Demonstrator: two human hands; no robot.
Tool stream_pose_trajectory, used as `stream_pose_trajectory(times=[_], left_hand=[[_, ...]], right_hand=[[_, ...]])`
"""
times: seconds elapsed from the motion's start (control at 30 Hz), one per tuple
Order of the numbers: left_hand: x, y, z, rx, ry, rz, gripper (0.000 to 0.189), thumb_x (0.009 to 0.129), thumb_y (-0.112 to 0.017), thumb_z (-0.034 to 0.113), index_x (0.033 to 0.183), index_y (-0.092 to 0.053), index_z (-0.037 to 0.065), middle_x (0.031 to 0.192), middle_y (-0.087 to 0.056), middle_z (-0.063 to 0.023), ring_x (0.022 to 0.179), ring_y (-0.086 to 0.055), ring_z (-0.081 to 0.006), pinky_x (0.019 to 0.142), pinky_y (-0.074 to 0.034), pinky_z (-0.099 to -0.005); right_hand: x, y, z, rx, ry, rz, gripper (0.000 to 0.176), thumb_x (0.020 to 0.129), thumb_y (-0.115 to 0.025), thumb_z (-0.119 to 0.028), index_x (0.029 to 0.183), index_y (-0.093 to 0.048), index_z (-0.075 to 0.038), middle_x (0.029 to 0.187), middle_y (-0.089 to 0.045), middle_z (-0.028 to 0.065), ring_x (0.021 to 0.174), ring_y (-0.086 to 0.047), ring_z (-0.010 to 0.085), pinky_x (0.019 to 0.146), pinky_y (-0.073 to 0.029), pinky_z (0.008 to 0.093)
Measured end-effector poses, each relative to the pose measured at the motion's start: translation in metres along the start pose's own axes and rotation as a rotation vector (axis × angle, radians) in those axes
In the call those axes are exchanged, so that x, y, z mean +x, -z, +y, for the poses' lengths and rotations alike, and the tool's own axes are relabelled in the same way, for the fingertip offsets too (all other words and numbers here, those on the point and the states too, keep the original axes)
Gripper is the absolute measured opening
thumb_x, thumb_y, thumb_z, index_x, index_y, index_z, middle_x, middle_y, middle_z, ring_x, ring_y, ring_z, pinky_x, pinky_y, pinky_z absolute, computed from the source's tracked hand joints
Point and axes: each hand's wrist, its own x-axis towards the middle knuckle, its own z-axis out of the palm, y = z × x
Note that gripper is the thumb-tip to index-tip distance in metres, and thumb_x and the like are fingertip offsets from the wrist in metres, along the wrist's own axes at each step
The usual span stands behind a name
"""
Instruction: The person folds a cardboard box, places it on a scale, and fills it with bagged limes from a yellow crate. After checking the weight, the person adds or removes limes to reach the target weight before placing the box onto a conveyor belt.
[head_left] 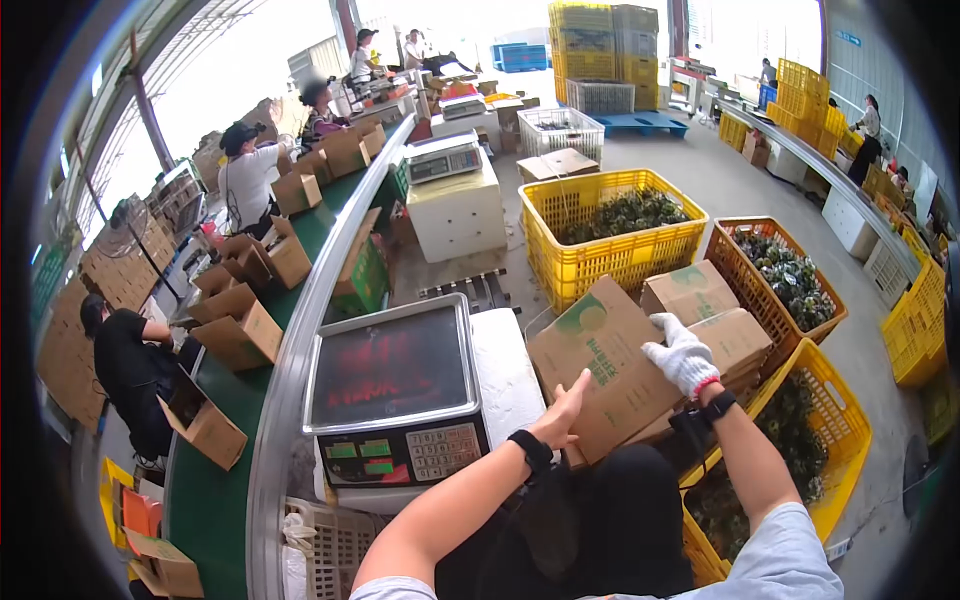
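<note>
A flattened cardboard box [610, 345] with green print is tilted up in front of my lap, between my two hands. My left hand [565, 415], bare, holds its lower left side, with the fingers partly hidden. My right hand [685, 355], in a white knit glove, grips its right edge. Behind and under it lies a stack of more flattened cardboard boxes [735, 345]. A digital scale [395, 365] with a dark metal tray and a keypad stands just left of my left hand.
A green conveyor belt [225, 500] with a metal rail and open cartons [240, 325] runs along the left, with people working beside it. Yellow crates [615, 250] of dark produce stand ahead and beside my right arm [755, 460]. A brown crate [780, 275] sits further right.
</note>
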Motion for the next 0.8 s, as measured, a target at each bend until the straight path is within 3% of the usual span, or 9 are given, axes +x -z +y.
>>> stream_pose_trajectory(times=[0.07, 0.17, 0.27, 0.33, 0.4, 0.53, 0.63, 0.73, 0.8], left_hand=[[-0.01, 0.0, 0.01, -0.023, -0.013, 0.059, 0.114, 0.087, -0.056, 0.078, 0.164, 0.001, 0.016, 0.166, -0.015, -0.0198, 0.151, -0.022, -0.0384, 0.113, -0.033, -0.0603], [-0.007, 0.012, 0.031, 0.171, -0.651, 0.396, 0.111, 0.091, -0.067, 0.063, 0.162, -0.003, 0.008, 0.161, -0.017, -0.0285, 0.149, -0.025, -0.0388, 0.113, -0.036, -0.0508], [-0.016, 0.009, 0.046, 0.22, -0.988, 0.62, 0.104, 0.091, -0.071, 0.058, 0.159, -0.012, 0.005, 0.145, -0.039, -0.0272, 0.134, -0.043, -0.031, 0.111, -0.038, -0.0402], [-0.007, 0.007, 0.038, 0.155, -1.002, 0.496, 0.101, 0.09, -0.073, 0.057, 0.155, -0.02, 0.002, 0.144, -0.039, -0.0277, 0.134, -0.042, -0.0341, 0.112, -0.036, -0.0423], [-0.012, -0.003, 0.039, 0.087, -1.016, 0.371, 0.097, 0.089, -0.074, 0.057, 0.15, -0.027, -0.002, 0.143, -0.038, -0.0281, 0.134, -0.041, -0.0372, 0.113, -0.035, -0.0443], [-0.012, -0.016, 0.037, 0.007, -1.003, 0.35, 0.089, 0.088, -0.077, 0.051, 0.144, -0.032, -0.002, 0.138, -0.043, -0.0234, 0.129, -0.046, -0.0323, 0.109, -0.038, -0.0405], [-0.015, -0.014, 0.034, -0.019, -1.006, 0.304, 0.092, 0.087, -0.079, 0.044, 0.147, -0.027, -0.001, 0.137, -0.043, -0.0236, 0.128, -0.047, -0.0324, 0.11, -0.039, -0.0413], [0.009, -0.003, 0.026, -0.033, -1.02, 0.285, 0.088, 0.088, -0.077, 0.041, 0.147, -0.027, 0.001, 0.138, -0.041, -0.024, 0.13, -0.045, -0.0309, 0.111, -0.038, -0.041], [-0.013, -0.003, 0.032, -0.079, -0.967, 0.177, 0.088, 0.088, -0.077, 0.04, 0.149, -0.026, 0.002, 0.142, -0.038, -0.0246, 0.135, -0.04, -0.0315, 0.114, -0.034, -0.0415]], right_hand=[[0.005, 0.034, -0.016, 0.068, 0.145, 0.046, 0.05, 0.088, -0.07, -0.018, 0.136, -0.057, -0.008, 0.118, -0.071, 0.0185, 0.108, -0.068, 0.0335, 0.094, -0.052, 0.0399], [-0.009, 0.09, -0.066, 0.123, 0.316, -0.021, 0.043, 0.087, -0.068, -0.006, 0.13, -0.06, -0.009, 0.115, -0.071, 0.0171, 0.104, -0.07, 0.0326, 0.088, -0.055, 0.0368], [-0.036, 0.094, -0.092, -0.015, 0.462, -0.252, 0.04, 0.087, -0.071, -0.008, 0.126, -0.061, -0.011, 0.11, -0.072, 0.0157, 0.101, -0.07, 0.0332, 0.087, -0.056, 0.0391], [-0.052, 0.074, -0.084, -0.012, 0.42, -0.19, 0.034, 0.087, -0.073, -0.01, 0.119, -0.062, -0.011, 0.104, -0.072, 0.0127, 0.099, -0.071, 0.0272, 0.088, -0.055, 0.0369], [-0.047, 0.075, -0.07, 0.182, 0.292, -0.28, 0.025, 0.099, -0.062, -0.028, 0.12, -0.062, -0.014, 0.106, -0.071, 0.0145, 0.101, -0.069, 0.0327, 0.089, -0.053, 0.0401], [-0.035, 0.091, -0.061, -0.008, 0.184, -0.373, 0.036, 0.104, -0.05, -0.042, 0.124, -0.063, -0.016, 0.109, -0.07, 0.0124, 0.106, -0.067, 0.0306, 0.093, -0.05, 0.0381], [-0.005, 0.094, -0.034, -0.188, 0.498, -0.603, 0.052, 0.103, -0.042, -0.056, 0.13, -0.064, -0.017, 0.118, -0.07, 0.0084, 0.114, -0.064, 0.027, 0.098, -0.046, 0.0354], [-0.001, 0.106, -0.085, -0.416, 0.14, -0.576, 0.05, 0.101, -0.047, -0.056, 0.125, -0.068, -0.017, 0.114, -0.071, 0.0094, 0.112, -0.065, 0.0264, 0.096, -0.048, 0.0361], [0.011, 0.094, -0.08, -0.36, 0.22, -0.517, 0.043, 0.1, -0.054, -0.05, 0.113, -0.073, -0.014, 0.1, -0.073, 0.0128, 0.1, -0.068, 0.0314, 0.086, -0.052, 0.04]])
